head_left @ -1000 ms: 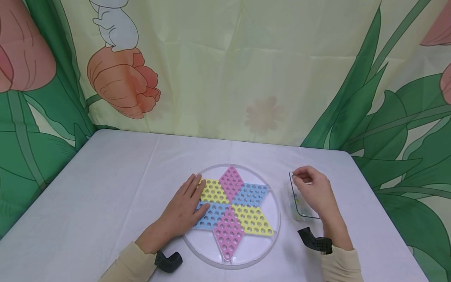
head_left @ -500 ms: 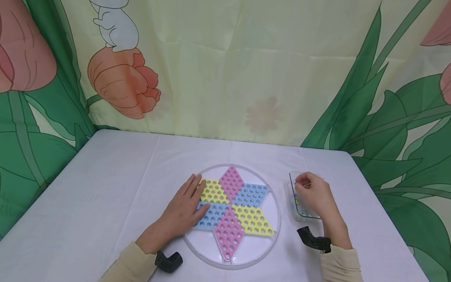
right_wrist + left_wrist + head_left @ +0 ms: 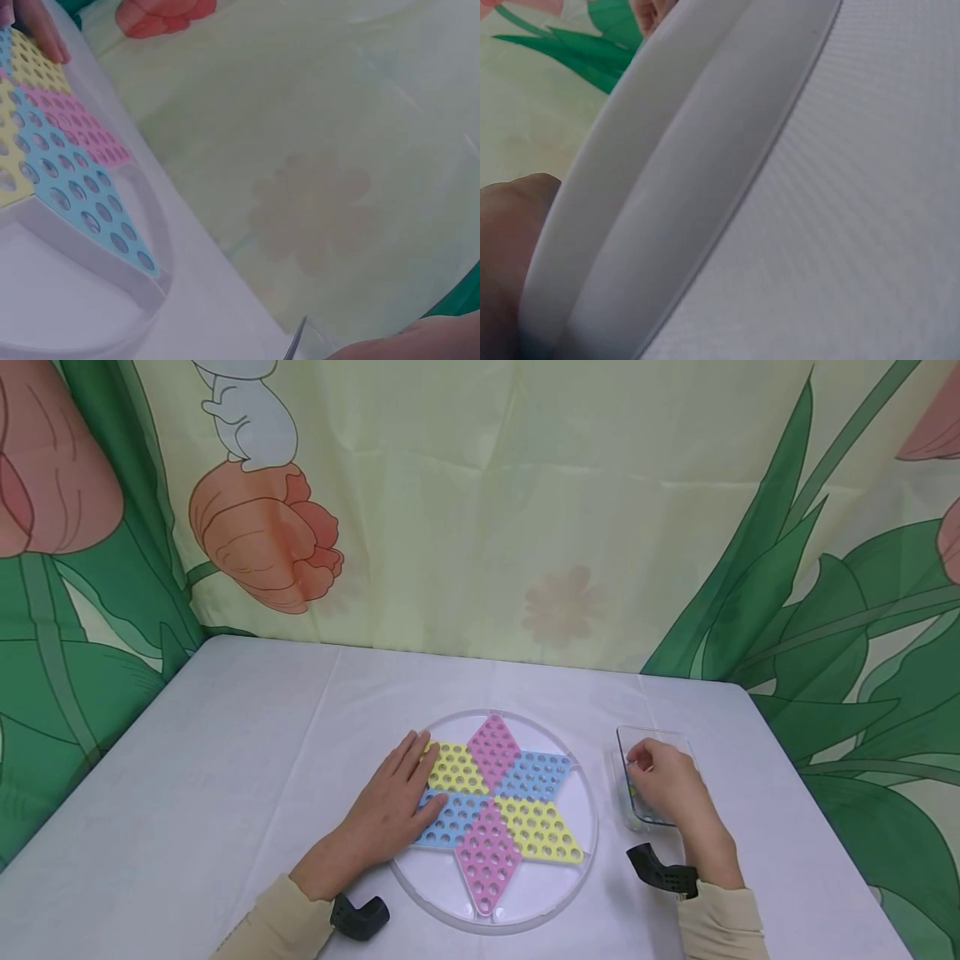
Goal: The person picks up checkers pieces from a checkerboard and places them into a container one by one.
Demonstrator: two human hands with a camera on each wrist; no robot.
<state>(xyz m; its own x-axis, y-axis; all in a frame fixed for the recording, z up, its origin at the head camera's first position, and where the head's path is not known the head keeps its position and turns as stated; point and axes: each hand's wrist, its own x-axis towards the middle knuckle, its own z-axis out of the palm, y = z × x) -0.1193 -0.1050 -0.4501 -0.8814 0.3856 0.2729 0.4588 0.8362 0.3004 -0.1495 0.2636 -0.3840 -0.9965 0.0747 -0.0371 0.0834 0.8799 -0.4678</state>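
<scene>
My left hand (image 3: pixel 390 806) lies flat with straight fingers over the left side of a Chinese checkers board (image 3: pixel 487 852), a round white tray bearing a pink, yellow and blue star full of holes. Its white side wall (image 3: pixel 660 180) fills much of the left wrist view. To the right of the board, my right hand (image 3: pixel 667 781) reaches into a clear rectangular box (image 3: pixel 624 777) with its thumb and fingers curled together. I cannot tell whether its fingertips pinch anything. Small yellowish pieces show in the box beside the hand; the rest of its contents is hidden.
A white cloth (image 3: pixel 247 760) covers the table beneath the board and box. Behind the far edge hangs a curtain (image 3: pixel 465 527) printed with flowers, leaves and a white rabbit. Each wrist wears a black camera mount (image 3: pixel 663 870).
My right hand has moved down and slightly toward me, from the box's far left corner to within its rim. The left hand and the board have stayed in place.
</scene>
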